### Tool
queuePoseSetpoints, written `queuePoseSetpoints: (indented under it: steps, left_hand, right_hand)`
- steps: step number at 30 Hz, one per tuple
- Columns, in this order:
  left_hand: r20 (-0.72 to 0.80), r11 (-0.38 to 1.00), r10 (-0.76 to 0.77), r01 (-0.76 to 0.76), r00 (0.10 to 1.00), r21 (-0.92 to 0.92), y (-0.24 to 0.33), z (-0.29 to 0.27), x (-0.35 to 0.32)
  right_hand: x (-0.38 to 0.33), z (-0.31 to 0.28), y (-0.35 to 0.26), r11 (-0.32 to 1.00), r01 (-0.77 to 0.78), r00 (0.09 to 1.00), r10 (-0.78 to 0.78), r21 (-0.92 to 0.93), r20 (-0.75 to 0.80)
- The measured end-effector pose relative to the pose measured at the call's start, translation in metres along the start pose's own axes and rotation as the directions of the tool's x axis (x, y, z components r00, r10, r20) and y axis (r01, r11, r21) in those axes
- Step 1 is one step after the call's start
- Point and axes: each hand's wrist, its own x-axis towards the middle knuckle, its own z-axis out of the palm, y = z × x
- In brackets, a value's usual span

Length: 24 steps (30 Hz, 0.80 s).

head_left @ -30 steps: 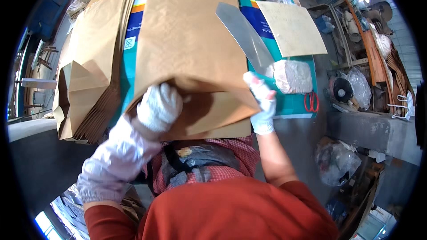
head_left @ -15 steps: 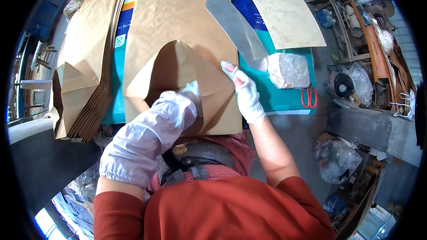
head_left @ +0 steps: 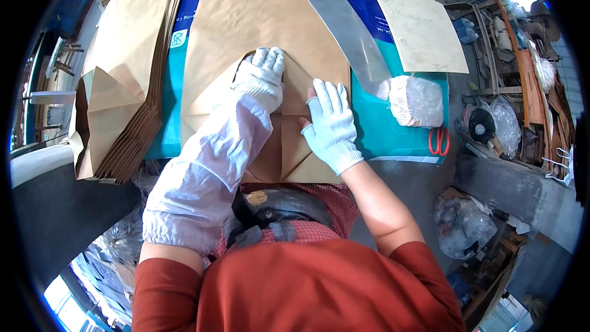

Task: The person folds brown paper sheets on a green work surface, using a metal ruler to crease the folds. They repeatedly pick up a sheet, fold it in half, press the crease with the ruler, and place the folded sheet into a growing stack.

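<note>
- Head view: the brown kraft-paper bag (head_left: 276, 18) lies beneath both hands, its folded end near the wearer and its body stretching far.
- Left gloved hand (head_left: 260, 77): palm down at the fold's far edge; whether it grips paper, I cannot tell.
- Right gloved hand (head_left: 332, 120): flat on the bag's right side, fingers extended, apart from the left.
- Left of the bag: stacked kraft-paper bags (head_left: 129, 43).

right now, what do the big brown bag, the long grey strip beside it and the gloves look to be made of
Brown bag: matte kraft-type paper, going by its crisp folds and faint wrinkles.
Grey strip: smooth with a soft sheen, probably metal, though stiff plastic is possible.
Gloves: white, matte knit fabric with visible ribbing; cotton or synthetic, can't tell.
</note>
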Motion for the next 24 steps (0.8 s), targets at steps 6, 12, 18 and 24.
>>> queuePoseSetpoints:
  steps: [6, 12, 18, 24]
  left_hand:
    - [-0.038, 0.668, 0.184, -0.153, 0.982, -0.728, -0.061, -0.097, -0.076]
    - [-0.299, 0.217, -0.191, -0.257, 0.935, -0.942, -0.140, 0.092, -0.129]
    - [-0.567, 0.837, -0.001, -0.310, 0.823, -0.451, -0.109, 0.082, -0.123]
    - [-0.512, 0.893, -0.024, -0.212, 0.859, -0.397, -0.098, 0.066, -0.123]
  right_hand:
    - [0.003, -0.015, 0.000, 0.999, -0.039, 0.992, 0.042, -0.030, 0.121]
    - [0.046, 0.012, -0.017, 0.994, 0.076, 0.997, -0.072, -0.082, 0.042]
    - [0.051, 0.016, -0.014, 0.986, 0.092, 0.994, -0.083, -0.141, 0.068]
    - [0.051, 0.020, -0.013, 0.986, 0.097, 0.994, -0.090, -0.136, 0.058]
